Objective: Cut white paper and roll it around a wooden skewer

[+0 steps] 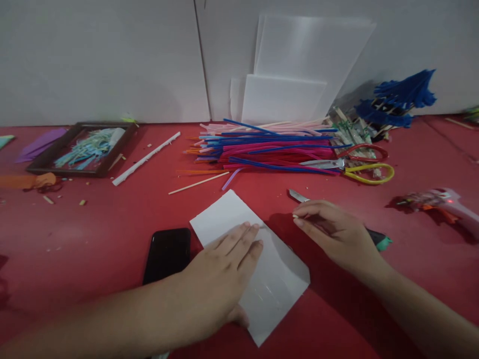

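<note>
A white sheet (277, 294), stiff-looking and partly glossy, lies slantwise on the red table in front of me. My left hand (235, 254) rests flat across its middle, fingers stretched out. To the right of the sheet, my right hand (329, 229) is raised a little, thumb and forefinger pinched on a tiny pale piece (295, 216) too small to name. Beneath that hand lies a utility knife (378, 239), its blade (298, 195) showing past the fingers and its middle hidden. A black phone (167, 254) lies by my left wrist.
Behind the sheet lie a pile of coloured pipe cleaners (269, 147) and scissors (359, 164). A glue gun (445, 204) is at right, a brown frame (108, 167) at left, with a white stick (145, 158) beside it. White boards (284, 97) lean on the wall.
</note>
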A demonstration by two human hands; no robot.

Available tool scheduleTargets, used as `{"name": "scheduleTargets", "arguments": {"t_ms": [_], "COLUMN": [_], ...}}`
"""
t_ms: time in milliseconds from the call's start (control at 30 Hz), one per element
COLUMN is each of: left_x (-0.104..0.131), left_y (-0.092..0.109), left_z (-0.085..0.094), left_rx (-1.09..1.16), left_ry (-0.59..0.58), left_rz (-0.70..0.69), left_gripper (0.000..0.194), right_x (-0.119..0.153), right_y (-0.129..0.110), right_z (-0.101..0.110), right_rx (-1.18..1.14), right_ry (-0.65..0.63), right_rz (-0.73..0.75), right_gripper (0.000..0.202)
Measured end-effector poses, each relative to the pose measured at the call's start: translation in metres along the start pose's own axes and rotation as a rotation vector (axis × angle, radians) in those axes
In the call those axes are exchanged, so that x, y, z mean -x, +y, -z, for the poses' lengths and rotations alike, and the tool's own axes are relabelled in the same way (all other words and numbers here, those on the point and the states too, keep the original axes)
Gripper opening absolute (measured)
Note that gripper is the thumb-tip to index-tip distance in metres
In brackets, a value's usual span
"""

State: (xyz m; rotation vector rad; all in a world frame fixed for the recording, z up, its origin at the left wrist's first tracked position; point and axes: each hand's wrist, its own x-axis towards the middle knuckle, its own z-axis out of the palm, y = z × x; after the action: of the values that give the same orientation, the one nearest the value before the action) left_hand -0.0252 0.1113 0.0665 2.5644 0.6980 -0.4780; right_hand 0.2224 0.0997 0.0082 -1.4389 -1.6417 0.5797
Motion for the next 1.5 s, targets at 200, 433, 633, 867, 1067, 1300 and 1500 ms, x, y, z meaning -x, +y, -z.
{"name": "scheduleTargets", "arguments": {"t_ms": [200, 433, 633, 867, 1067, 1300, 1500], "left_x": [0.001, -0.008, -0.02, -0.02, -0.014, -0.009, -0.007], "left_y": [0.001, -0.004, 0.008, 0.021, 0.016, -0.015, 0.007], "left_z": [-0.004, -0.013, -0.017, -0.041, -0.039, -0.004, -0.023], "left_rx": [0.016, 0.06, -0.142, -0.361, -0.338, -0.288, -0.374], "left_ry": [-0.048, 0.132, 0.132, 0.283, 0.38, 0.395, 0.492], "left_rz": [-0.032, -0.082, -0.008, 0.023, -0.032, -0.064, -0.062], "left_gripper": [0.107, 0.097, 0.109, 0.102, 0.09, 0.096, 0.028], "right_x": [0.003, 0.014, 0.031, 0.037, 0.038, 0.039, 0.04], "right_y": [-0.006, -0.017, -0.015, -0.016, -0.012, -0.011, -0.02], "right_z": [0.001, 0.001, 0.0, -0.007, -0.005, -0.004, -0.007], "right_rx": [0.097, 0.153, 0.242, 0.313, 0.321, 0.293, 0.373], "right_ry": [-0.025, -0.152, -0.181, -0.166, -0.191, -0.187, -0.146], "right_rz": [0.115, 0.163, 0.25, 0.395, 0.431, 0.447, 0.482], "right_gripper": [0.012, 0.018, 0.019, 0.018, 0.019, 0.016, 0.02]}}
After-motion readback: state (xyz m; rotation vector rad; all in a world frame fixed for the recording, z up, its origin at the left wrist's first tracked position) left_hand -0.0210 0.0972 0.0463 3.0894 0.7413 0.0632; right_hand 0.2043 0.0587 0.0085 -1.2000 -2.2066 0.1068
